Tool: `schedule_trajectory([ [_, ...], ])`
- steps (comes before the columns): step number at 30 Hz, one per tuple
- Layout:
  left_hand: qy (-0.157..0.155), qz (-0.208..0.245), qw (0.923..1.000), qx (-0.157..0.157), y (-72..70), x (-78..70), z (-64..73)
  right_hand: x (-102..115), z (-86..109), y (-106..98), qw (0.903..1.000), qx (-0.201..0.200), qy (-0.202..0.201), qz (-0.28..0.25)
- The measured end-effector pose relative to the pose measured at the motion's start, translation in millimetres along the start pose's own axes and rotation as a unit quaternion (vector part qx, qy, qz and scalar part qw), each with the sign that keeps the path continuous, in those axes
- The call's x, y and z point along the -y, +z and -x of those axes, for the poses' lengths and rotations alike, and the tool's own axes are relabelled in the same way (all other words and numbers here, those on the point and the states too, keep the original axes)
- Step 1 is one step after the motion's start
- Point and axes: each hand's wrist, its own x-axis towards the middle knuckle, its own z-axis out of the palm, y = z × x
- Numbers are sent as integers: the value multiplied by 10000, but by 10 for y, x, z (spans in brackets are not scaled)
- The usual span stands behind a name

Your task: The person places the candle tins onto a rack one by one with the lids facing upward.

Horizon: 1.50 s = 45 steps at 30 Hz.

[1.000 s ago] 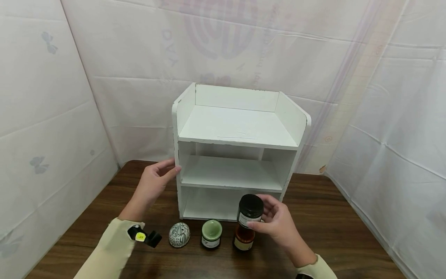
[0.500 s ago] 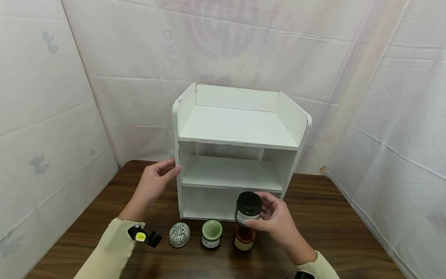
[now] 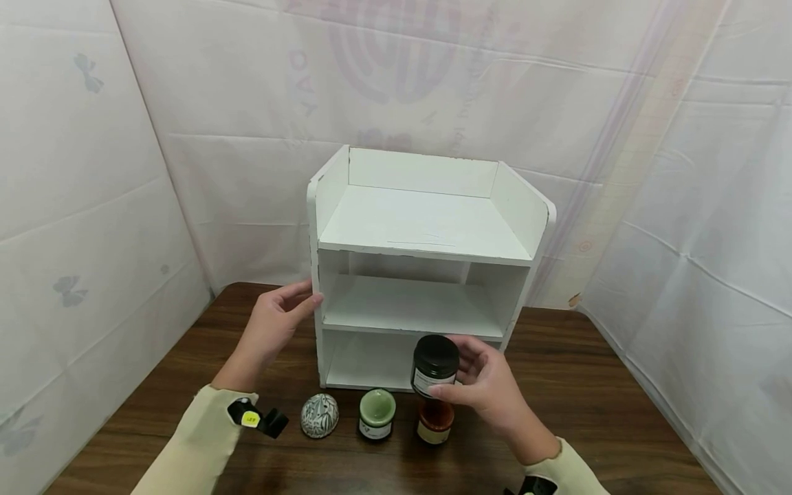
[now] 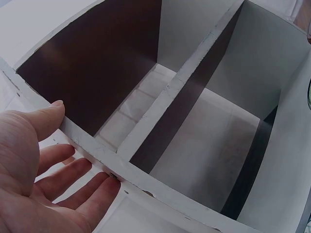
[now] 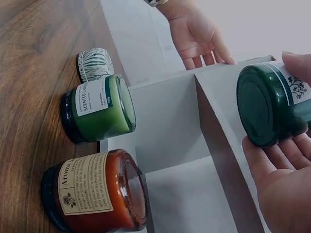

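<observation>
My right hand (image 3: 485, 385) grips a dark green candle jar (image 3: 434, 364) with a black lid, raised before the lowest compartment of a small white shelf (image 3: 427, 223). Its glass base and white label with a plant print face the right wrist camera. Just below and apart from it, an amber candle jar (image 3: 434, 423) stands on the table. My left hand (image 3: 275, 323) holds the shelf's left side panel, the thumb (image 4: 51, 119) at the front edge and the fingers (image 4: 73, 177) on the outer side. A light green candle jar (image 5: 104, 107) stands left of the amber one.
A rounded black-and-white patterned object (image 3: 319, 416) lies left of the light green jar. All stand on a dark wooden table (image 3: 594, 385) in front of the shelf. White cloth (image 3: 235, 179) hangs behind and at both sides.
My right hand has lifted the dark green jar slightly and moved it a little to the left. The left hand stays at the shelf's side panel.
</observation>
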Motion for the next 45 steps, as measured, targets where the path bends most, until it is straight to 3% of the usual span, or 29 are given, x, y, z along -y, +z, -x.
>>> schedule_trajectory([
  [25,-31,62,10000,16,-1,0,-5,187,-136,141,9984,321,-176,-429],
  [45,-48,16,10000,-21,2,12,-6,303,-251,271,9983,366,-248,-377],
])
